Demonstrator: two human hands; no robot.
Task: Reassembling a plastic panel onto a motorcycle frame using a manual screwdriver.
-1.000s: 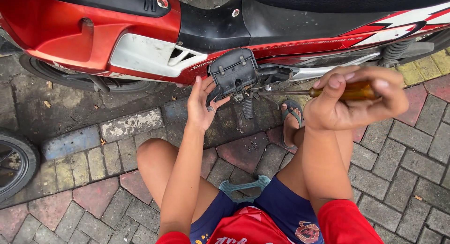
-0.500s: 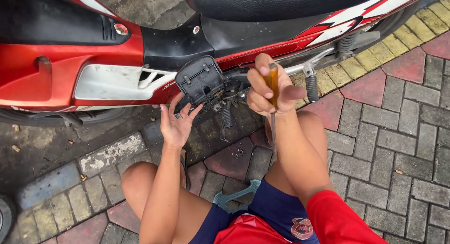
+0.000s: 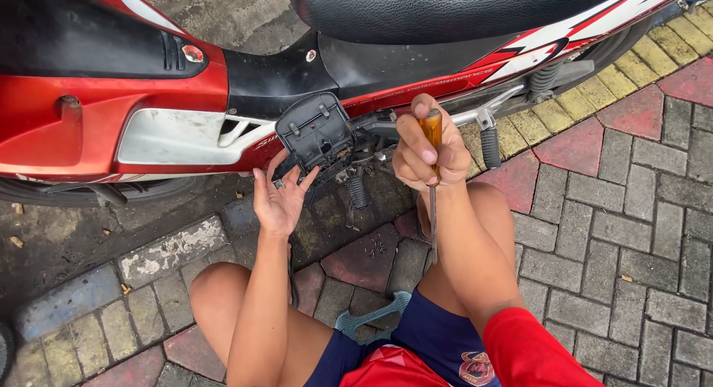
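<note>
While the right hand [image 3: 427,153] stays clamped round an amber-handled screwdriver [image 3: 432,145], steel shaft pointing down toward the knee, the left hand [image 3: 278,201] lies open, palm up, just below the black plastic side cover [image 3: 316,131] of the red motorcycle [image 3: 111,97]. Step judged: cover fastener work; small part possibly in palm, cannot tell. White lettering runs along the red fairing under the seat.

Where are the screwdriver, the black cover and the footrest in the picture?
screwdriver [image 3: 433,131]: head view, on its amber handle in the right hand.
black cover [image 3: 316,131]: head view, on its flat face.
footrest [image 3: 490,145]: head view, on its rubber sleeve.
</note>
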